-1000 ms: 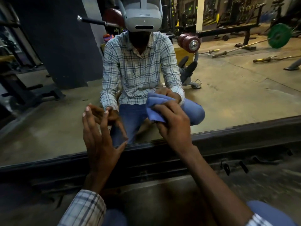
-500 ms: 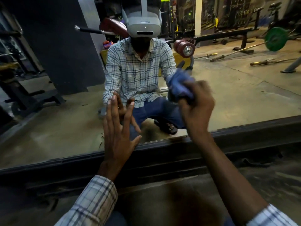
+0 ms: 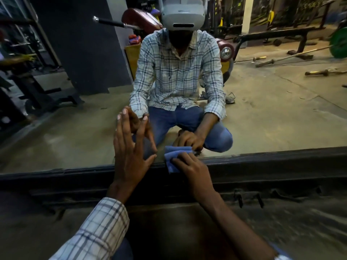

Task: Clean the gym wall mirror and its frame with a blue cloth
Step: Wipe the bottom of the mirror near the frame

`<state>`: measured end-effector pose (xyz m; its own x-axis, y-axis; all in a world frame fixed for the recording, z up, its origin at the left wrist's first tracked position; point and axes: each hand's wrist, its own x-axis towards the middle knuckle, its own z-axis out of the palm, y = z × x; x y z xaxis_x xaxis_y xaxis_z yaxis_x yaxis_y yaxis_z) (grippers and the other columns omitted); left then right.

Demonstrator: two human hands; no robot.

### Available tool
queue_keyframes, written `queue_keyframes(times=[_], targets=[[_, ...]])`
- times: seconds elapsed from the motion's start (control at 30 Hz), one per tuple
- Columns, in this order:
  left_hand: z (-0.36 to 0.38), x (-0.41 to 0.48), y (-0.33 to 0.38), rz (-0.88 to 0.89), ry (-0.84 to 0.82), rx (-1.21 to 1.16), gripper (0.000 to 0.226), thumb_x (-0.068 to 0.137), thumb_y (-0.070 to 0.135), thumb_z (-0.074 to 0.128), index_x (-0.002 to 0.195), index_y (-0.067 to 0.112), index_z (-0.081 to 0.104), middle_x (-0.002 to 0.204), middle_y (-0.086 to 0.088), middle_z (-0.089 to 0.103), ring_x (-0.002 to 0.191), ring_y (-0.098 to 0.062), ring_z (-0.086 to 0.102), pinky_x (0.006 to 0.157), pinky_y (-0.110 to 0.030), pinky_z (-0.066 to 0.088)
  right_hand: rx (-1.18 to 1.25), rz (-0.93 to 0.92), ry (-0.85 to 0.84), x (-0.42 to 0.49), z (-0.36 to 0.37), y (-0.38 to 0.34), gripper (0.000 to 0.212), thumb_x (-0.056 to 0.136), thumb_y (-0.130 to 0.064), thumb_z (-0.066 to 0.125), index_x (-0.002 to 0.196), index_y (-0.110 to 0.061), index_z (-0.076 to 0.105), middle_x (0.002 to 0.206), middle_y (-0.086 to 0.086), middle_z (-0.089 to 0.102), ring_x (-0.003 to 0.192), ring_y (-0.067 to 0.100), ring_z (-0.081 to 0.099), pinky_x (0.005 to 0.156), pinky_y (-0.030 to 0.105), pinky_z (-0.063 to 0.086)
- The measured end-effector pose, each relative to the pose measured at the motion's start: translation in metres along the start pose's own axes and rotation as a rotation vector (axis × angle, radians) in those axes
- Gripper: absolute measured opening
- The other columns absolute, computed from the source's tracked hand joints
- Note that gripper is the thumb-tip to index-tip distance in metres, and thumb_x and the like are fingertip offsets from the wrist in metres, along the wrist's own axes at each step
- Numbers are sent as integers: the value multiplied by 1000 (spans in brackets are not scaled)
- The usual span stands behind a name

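The wall mirror (image 3: 272, 113) fills the upper part of the view, and its dark bottom frame (image 3: 262, 166) runs across the middle. My right hand (image 3: 191, 166) holds the folded blue cloth (image 3: 173, 158) against the glass right at the frame's top edge. My left hand (image 3: 129, 152) is flat and upright with straight, spread fingers, the fingertips touching the glass to the left of the cloth. The mirror reflects me crouching, with both hands.
Below the frame lie a dark rail (image 3: 244, 197) and a dusty floor (image 3: 300, 222). The mirror reflects gym gear: a bench (image 3: 272, 32), barbells (image 3: 281, 59) on the floor, a green weight plate (image 3: 339, 44) and a dark pillar (image 3: 84, 44).
My right hand has swept the cloth from high on the glass down and left to the mirror's bottom edge. My left hand stayed on the glass, shifting slightly.
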<state>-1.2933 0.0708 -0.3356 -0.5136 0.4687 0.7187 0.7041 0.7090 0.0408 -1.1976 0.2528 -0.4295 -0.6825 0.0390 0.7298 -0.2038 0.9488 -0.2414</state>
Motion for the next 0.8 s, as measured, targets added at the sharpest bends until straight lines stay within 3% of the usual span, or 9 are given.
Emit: queue_keyframes(times=[0.1, 0.27, 0.37, 0.47, 0.57, 0.67, 0.73, 0.8], targets=[[1, 1, 3, -17, 3, 4, 126, 68, 51, 90, 164, 22, 13, 170, -28, -2, 158, -46, 3, 120, -61, 24, 13, 34, 6, 2, 0, 0, 41, 78, -15, 86, 116, -13, 70, 112, 7, 64, 95, 24, 66, 71, 39, 59], [3, 2, 9, -29, 22, 15, 130, 68, 54, 87, 165, 31, 2, 168, -31, 0, 157, -48, 4, 118, -64, 25, 235, 153, 85, 3, -22, 2, 26, 90, -17, 77, 115, -12, 72, 117, 6, 63, 107, 20, 62, 86, 37, 57], [7, 3, 16, -80, 38, -24, 135, 65, 50, 92, 165, 29, 5, 168, -31, -2, 158, -46, -1, 120, -65, 23, 308, 203, 174, 16, -46, 6, 25, 90, -10, 77, 115, -10, 73, 116, 7, 63, 107, 23, 62, 85, 41, 54], [10, 4, 23, -94, 34, -46, 135, 63, 53, 92, 165, 24, 8, 168, -29, -7, 158, -46, -5, 121, -67, 19, 319, 238, 324, 43, -83, 3, 25, 85, -1, 79, 109, -7, 74, 111, 8, 65, 103, 24, 63, 83, 38, 53], [10, 4, 25, -105, 39, -32, 132, 64, 53, 91, 164, 20, 12, 168, -31, -5, 157, -47, -4, 122, -67, 17, 295, 293, 573, 73, -128, 3, 27, 78, 7, 76, 102, -5, 73, 101, 6, 63, 93, 19, 61, 77, 25, 47], [12, 5, 26, -116, 51, -57, 132, 63, 47, 95, 164, 18, 14, 168, -32, -5, 157, -47, -6, 124, -63, 11, 266, 319, 724, 93, -140, 12, 28, 77, 8, 76, 103, -3, 72, 99, 11, 63, 92, 23, 62, 78, 29, 48], [13, 7, 25, -119, 38, -65, 135, 61, 45, 97, 164, 18, 15, 168, -32, -5, 157, -46, -7, 124, -61, 8, 266, 228, 560, 87, -118, 7, 30, 78, 6, 76, 106, -2, 72, 104, 12, 66, 99, 27, 62, 87, 38, 51], [13, 6, 26, -129, 43, -65, 138, 57, 43, 99, 164, 18, 15, 168, -32, -4, 157, -47, -5, 124, -60, 8, 187, 54, 229, 64, -90, 5, 26, 83, -5, 75, 110, -5, 72, 109, 12, 66, 103, 31, 62, 88, 44, 52]])
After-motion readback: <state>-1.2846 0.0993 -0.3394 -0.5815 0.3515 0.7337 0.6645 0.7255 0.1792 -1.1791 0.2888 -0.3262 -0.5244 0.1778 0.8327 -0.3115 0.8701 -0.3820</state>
